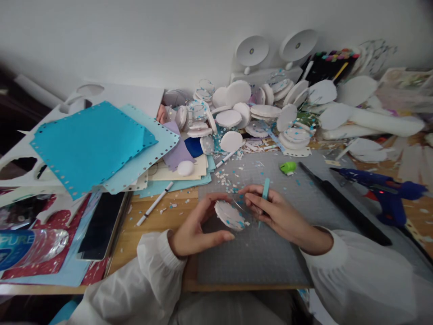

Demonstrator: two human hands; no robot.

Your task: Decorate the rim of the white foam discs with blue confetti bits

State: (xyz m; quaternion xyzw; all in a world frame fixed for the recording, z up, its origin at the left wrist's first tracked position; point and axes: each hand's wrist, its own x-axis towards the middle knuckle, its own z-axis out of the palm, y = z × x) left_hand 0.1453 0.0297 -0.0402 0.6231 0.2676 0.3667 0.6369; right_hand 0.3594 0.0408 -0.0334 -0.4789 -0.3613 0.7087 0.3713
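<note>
My left hand point(199, 225) curves its thumb and fingers around the edge of a round white foam-like disc point(230, 214), which is tilted over the grey cutting mat point(223, 266). Small blue and white bits dot the disc's rim. Close by on the right, my right hand point(270, 207) is closed around a slim teal tool point(265, 188) that looks like tweezers. Its fingertips are pinched near a thin, pale strand that runs towards the disc; what exactly they pinch is too small to make out. Tiny white and blue paper pieces point(228, 180) lie scattered just beyond both hands.
White discs point(238, 92) are heaped along the back. On the right lie a blue glue gun point(385, 192) with a red light, a long black tool point(352, 210) and a green item point(287, 168). Blue punched sheets point(91, 144), a phone point(101, 225) and a bottle point(34, 246) occupy the left.
</note>
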